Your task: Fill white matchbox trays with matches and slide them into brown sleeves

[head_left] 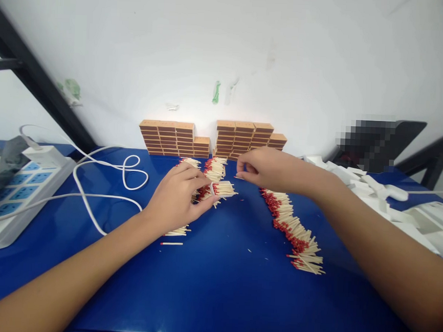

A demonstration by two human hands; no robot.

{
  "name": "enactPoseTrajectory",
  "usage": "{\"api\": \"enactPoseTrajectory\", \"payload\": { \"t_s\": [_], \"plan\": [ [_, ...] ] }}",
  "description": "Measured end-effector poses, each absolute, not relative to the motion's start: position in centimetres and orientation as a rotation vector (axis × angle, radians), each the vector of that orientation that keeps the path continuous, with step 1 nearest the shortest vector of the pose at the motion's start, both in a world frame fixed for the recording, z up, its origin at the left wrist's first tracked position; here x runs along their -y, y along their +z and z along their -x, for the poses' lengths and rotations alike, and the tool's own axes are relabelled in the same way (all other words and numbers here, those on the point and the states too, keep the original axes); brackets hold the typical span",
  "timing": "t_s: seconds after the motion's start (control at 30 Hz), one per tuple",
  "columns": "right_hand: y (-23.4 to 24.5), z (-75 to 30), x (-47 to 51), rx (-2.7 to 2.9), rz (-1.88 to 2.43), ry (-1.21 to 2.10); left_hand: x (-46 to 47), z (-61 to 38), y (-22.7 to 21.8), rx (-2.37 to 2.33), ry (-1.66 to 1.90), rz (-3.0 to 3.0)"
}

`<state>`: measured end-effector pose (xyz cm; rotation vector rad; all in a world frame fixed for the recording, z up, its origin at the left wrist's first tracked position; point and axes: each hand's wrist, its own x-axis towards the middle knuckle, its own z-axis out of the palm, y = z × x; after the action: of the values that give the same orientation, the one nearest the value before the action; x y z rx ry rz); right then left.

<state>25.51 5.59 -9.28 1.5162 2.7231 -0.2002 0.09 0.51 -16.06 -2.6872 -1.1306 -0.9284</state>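
Note:
My left hand [178, 196] holds a small white matchbox tray [229, 184] between thumb and fingers. Red-headed matchsticks [223, 189] lie in the tray, their pale ends jutting out to the right. To the right of the tray, my right hand [260, 167] is closed in a pinch. A thin bit shows at its fingertips, apparently a matchstick [239, 177]; the rest is hidden. Behind the tray lies a heap of loose matchsticks [216, 168], and more are partly covered by my left hand. A long row of matchsticks [290, 225] runs toward me below my right forearm.
Two stacks of brown matchboxes, a left one [167, 139] and a right one [241, 137], stand against the white wall. White empty trays [374, 192] are piled at right, near a dark device [376, 143]. A power strip [26, 187] and white cables [81, 189] occupy the left.

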Motion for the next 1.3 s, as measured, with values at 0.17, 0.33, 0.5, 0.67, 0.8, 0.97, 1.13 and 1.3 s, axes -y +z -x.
{"api": "enactPoseTrajectory", "payload": {
  "t_s": [0.17, 0.33, 0.5, 0.67, 0.8, 0.97, 1.13, 1.3],
  "plan": [
    [-10.9, -26.8, -7.7, -2.638, -1.531, -0.239, -0.6, -0.1, -16.2, 1.128, -0.912, 2.693],
    [-12.2, -26.6, -8.3, -2.591, -1.530, -0.229, -0.6, -0.1, -16.2, 1.102, -0.927, 2.677],
    [-12.2, -26.7, -8.5, -2.605, -1.532, -0.290, -0.6, -0.1, -16.1, 1.093, -0.915, 2.667],
    [-11.8, -27.7, -8.9, -2.542, -1.598, -0.256, -0.6, 0.0, -16.2, 1.094, -0.920, 2.668],
    [-11.9, -28.0, -9.0, -2.432, -1.594, -0.241, -0.6, 0.0, -16.3, 1.096, -0.897, 2.670],
    [-12.3, -28.0, -9.3, -2.428, -1.572, -0.251, -0.6, 0.0, -16.4, 1.067, -0.891, 2.655],
    [-12.3, -28.1, -9.4, -2.430, -1.591, -0.194, -0.6, -0.1, -16.3, 1.079, -0.885, 2.657],
    [-12.5, -28.1, -9.3, -2.421, -1.555, -0.209, -0.6, -0.1, -16.1, 1.082, -0.889, 2.659]
  ]
}}
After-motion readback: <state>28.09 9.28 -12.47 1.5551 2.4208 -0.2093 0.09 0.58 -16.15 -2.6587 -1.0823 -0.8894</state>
